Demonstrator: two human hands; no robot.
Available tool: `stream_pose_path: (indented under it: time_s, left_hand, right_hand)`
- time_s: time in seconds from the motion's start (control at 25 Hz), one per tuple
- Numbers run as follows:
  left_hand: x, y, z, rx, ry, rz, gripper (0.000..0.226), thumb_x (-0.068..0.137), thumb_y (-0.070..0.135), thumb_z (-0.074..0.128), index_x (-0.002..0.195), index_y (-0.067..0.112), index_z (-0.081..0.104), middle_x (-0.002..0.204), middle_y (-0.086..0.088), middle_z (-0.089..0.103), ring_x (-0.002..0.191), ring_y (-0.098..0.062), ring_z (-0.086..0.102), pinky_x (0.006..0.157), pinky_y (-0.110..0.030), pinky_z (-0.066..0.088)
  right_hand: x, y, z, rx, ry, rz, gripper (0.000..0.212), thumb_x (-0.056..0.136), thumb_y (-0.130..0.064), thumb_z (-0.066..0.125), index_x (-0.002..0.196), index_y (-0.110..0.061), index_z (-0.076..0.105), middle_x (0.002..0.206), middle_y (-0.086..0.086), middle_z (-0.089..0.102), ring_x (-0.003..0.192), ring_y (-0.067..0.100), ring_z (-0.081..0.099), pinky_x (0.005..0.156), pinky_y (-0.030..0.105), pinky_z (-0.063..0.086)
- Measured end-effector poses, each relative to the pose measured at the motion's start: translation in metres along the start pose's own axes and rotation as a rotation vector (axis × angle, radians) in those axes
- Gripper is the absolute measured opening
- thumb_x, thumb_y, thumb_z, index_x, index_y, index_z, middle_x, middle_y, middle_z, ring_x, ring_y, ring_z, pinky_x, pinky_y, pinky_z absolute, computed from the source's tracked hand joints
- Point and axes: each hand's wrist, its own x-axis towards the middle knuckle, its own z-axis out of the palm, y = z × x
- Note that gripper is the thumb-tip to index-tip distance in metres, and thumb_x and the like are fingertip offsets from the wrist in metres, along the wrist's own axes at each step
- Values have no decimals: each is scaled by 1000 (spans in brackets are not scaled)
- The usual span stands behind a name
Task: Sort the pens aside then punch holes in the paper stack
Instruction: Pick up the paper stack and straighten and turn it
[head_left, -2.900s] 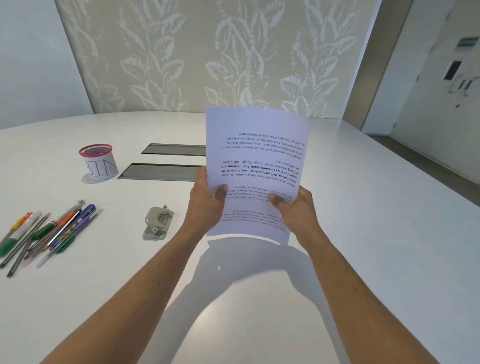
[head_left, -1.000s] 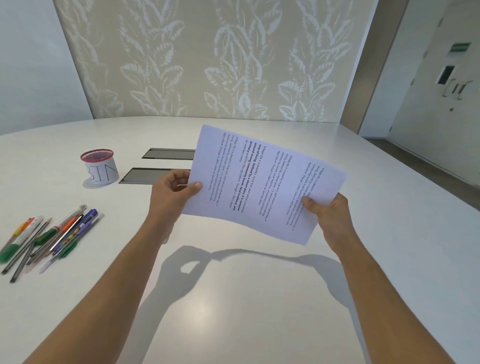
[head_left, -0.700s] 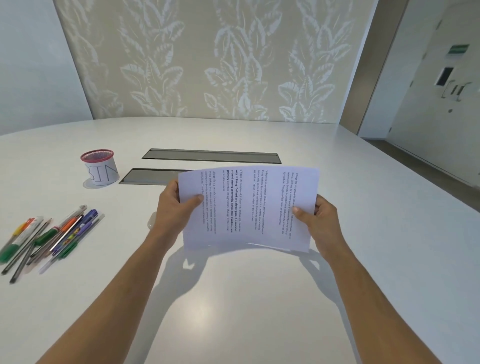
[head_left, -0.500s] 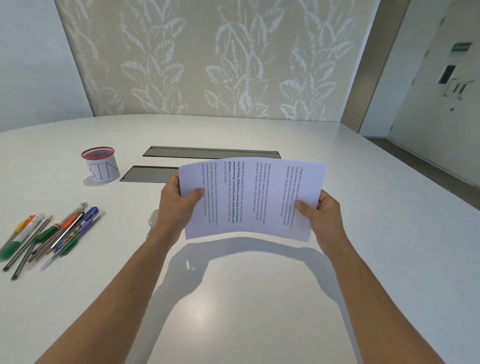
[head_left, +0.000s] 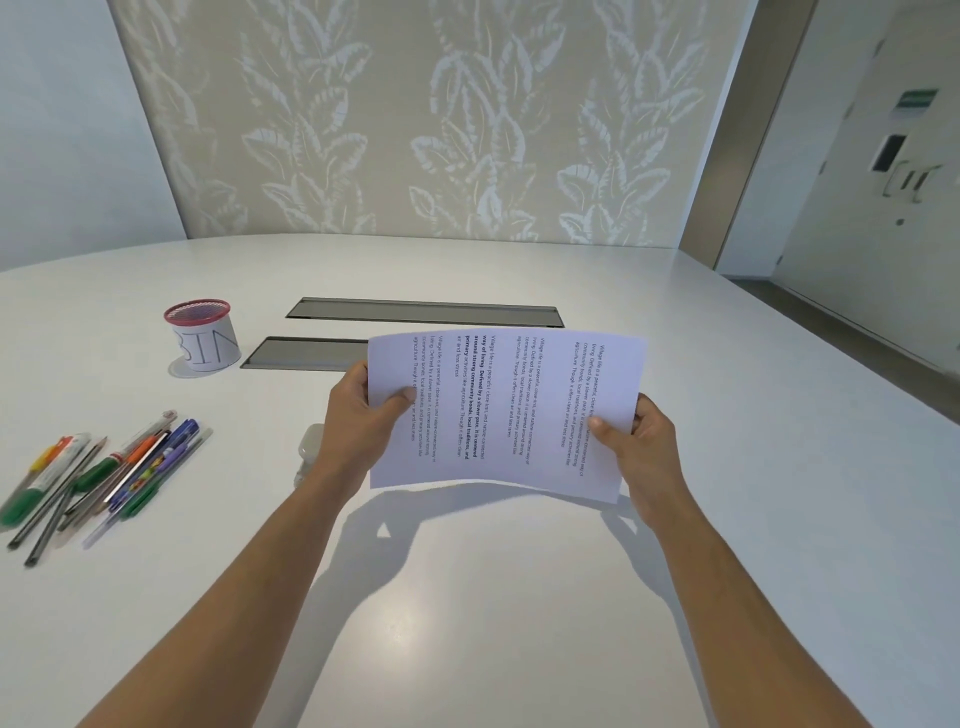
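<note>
Over smooth white tabletop (head_left: 467, 597), printed white paper stack (head_left: 509, 410) held sideways in the air, left hand (head_left: 358, 415) and right hand (head_left: 641, 441) closed on its short edges, thumbs on top, fingers hidden behind.

White paper stack (head_left: 504, 415), leaf-patterned wall (head_left: 415, 119)

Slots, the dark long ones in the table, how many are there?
2. The far slot lies past the paper. The near slot sits beside the cup, its right end hidden behind the paper.
</note>
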Motion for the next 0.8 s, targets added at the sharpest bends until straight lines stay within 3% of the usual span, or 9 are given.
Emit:
stream_pose_path:
  time_s: [0.16,0.28,0.36,0.48,0.64,0.8]
  left_hand:
    - [0,7,-1,-115,-27,11,29,87,6,69,114,16,62,108,-1,74,92,-24,71,72,-38,58]
    - [-4,11,5,-259,-28,17,31,89,1,65,118,9,60,114,-8,71,92,-24,69,74,-39,57]
    - [-10,11,14,-364,-37,-2,29,89,0,64,116,10,61,114,-9,71,93,-26,67,79,-43,57]
    - [-19,8,28,-467,-51,-66,28,88,-2,64,112,12,61,112,-8,71,95,-28,67,87,-50,54]
    - [-27,1,38,-531,-80,-125,33,87,-2,64,118,8,59,114,-9,71,97,-27,68,84,-48,56]
    - [-29,-7,30,-521,-184,-141,39,86,2,68,123,9,59,120,-9,70,103,-26,69,79,-38,57]
  right_hand:
    - [-3,3,-2,99,113,59,43,83,-8,75,118,-24,56,118,-3,69,98,9,68,79,31,48]
    - [-6,9,1,254,230,202,66,83,-17,77,137,-28,41,135,-1,52,116,10,57,94,32,41]
    - [-11,13,7,478,142,268,63,84,-22,75,136,-26,39,135,3,56,112,14,61,96,36,47]
    - [-18,11,25,654,-84,273,55,78,-32,74,129,-24,54,129,1,67,110,18,67,80,35,58]
    - [-13,6,41,797,17,183,44,89,2,62,132,-4,58,126,8,68,111,20,66,93,38,56]
    - [-7,-8,36,695,52,109,34,89,6,60,118,-9,66,112,3,75,100,16,72,77,26,58]
